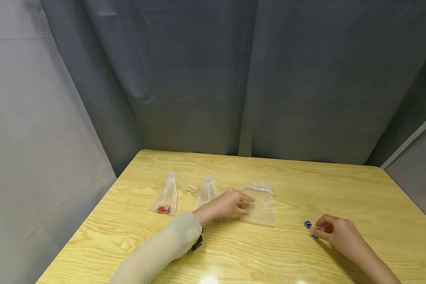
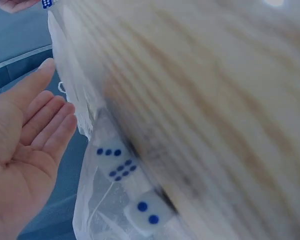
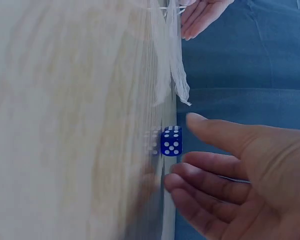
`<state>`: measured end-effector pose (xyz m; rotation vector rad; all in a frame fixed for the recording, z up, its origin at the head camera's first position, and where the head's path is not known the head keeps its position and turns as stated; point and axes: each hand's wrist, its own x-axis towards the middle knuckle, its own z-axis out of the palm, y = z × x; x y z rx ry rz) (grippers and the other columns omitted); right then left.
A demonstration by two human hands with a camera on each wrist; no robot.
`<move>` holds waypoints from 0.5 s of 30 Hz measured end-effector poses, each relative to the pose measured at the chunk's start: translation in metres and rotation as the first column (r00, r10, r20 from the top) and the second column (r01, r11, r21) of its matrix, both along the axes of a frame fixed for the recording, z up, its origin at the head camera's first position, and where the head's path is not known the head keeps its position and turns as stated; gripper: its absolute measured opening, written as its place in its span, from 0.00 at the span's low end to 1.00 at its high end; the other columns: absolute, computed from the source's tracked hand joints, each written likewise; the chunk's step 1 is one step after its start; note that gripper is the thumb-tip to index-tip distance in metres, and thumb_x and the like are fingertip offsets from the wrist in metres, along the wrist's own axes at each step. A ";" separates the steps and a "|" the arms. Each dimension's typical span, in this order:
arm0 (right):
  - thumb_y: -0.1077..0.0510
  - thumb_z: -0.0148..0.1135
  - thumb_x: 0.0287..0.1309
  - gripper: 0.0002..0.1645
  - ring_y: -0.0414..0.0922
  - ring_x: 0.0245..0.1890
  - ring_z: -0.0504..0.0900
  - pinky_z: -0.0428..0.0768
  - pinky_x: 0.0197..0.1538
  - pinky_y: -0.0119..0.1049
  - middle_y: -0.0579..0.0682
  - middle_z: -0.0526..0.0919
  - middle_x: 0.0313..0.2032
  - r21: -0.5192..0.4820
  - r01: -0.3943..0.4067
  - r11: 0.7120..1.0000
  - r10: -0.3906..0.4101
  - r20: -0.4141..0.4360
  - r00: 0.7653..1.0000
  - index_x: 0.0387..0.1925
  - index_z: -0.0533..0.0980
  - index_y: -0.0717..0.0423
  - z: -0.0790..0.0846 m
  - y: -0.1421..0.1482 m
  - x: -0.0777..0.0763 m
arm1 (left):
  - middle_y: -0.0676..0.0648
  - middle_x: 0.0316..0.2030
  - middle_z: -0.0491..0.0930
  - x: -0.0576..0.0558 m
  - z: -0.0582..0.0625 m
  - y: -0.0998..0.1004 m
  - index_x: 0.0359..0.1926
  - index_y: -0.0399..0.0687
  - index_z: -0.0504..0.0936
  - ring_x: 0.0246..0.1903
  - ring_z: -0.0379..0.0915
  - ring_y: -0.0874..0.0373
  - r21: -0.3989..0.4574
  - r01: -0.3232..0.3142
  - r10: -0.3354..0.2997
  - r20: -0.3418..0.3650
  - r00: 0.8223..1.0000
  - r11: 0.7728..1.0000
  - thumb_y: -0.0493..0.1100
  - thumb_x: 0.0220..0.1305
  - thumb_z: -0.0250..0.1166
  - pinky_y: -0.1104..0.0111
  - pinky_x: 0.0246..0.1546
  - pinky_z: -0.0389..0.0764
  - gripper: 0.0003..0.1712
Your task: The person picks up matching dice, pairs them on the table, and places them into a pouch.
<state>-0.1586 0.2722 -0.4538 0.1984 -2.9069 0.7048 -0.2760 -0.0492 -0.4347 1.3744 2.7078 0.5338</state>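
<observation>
My left hand [image 1: 230, 203] reaches over the left edge of a flat, sheer white drawstring pouch [image 1: 264, 207], its fingers loosely extended and holding nothing. Under its forearm lies a second sheer pouch [image 1: 206, 193], partly covered; in the left wrist view, white dice with blue pips [image 2: 122, 162] show through its mesh. At the right, my right hand [image 1: 337, 232] hovers at two blue dice, thumb and fingers apart. One blue die [image 1: 307, 224] lies just beyond the fingertips, and the other blue die [image 1: 314, 236] is partly hidden by the thumb.
A third sheer pouch [image 1: 168, 193], drawn together at its neck, lies at the left with red dice [image 1: 164, 209] inside. Its thin cords spread on the wooden table [image 1: 255, 256]. A grey curtain [image 1: 191, 79] hangs behind the table's far edge.
</observation>
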 end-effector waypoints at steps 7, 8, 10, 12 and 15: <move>0.51 0.73 0.50 0.13 0.31 0.22 0.66 0.69 0.25 0.27 0.42 0.75 0.22 0.031 -0.027 0.999 0.024 0.098 0.995 0.30 0.78 0.52 -0.001 -0.003 0.001 | 0.51 0.54 0.84 0.001 -0.004 0.001 0.58 0.48 0.82 0.56 0.79 0.65 -0.063 0.033 -0.032 0.015 0.999 0.997 0.48 0.60 0.71 0.80 0.56 0.76 0.25; 0.51 0.74 0.50 0.13 0.32 0.21 0.66 0.68 0.24 0.27 0.42 0.75 0.22 0.039 -0.028 0.999 0.024 0.101 0.995 0.29 0.78 0.52 -0.002 -0.003 0.000 | 0.51 0.54 0.84 0.001 -0.005 0.001 0.57 0.48 0.82 0.56 0.79 0.64 -0.070 0.035 -0.034 0.016 0.999 0.997 0.49 0.60 0.71 0.80 0.57 0.76 0.25; 0.53 0.74 0.50 0.12 0.31 0.21 0.66 0.68 0.24 0.27 0.42 0.75 0.21 0.053 -0.032 0.998 0.027 0.090 0.996 0.28 0.78 0.52 -0.002 -0.003 0.001 | 0.52 0.54 0.84 0.001 -0.006 0.000 0.57 0.49 0.82 0.55 0.79 0.65 -0.079 0.038 -0.036 0.018 0.999 0.996 0.50 0.59 0.71 0.80 0.56 0.76 0.25; 0.54 0.74 0.50 0.11 0.31 0.21 0.66 0.68 0.24 0.27 0.42 0.75 0.21 0.054 -0.031 0.998 0.026 0.086 0.996 0.28 0.78 0.52 -0.003 -0.004 0.002 | 0.52 0.54 0.84 0.001 -0.007 -0.001 0.56 0.50 0.83 0.55 0.79 0.65 -0.089 0.042 -0.040 0.018 0.999 0.995 0.50 0.60 0.70 0.81 0.55 0.77 0.24; 0.56 0.73 0.51 0.09 0.30 0.21 0.65 0.68 0.23 0.27 0.42 0.75 0.20 0.049 -0.033 0.998 0.029 0.073 0.997 0.27 0.78 0.51 -0.005 -0.004 0.003 | 0.52 0.53 0.84 0.000 -0.008 -0.002 0.56 0.51 0.83 0.53 0.80 0.65 -0.091 0.050 -0.049 0.018 0.999 0.995 0.50 0.61 0.69 0.81 0.54 0.77 0.22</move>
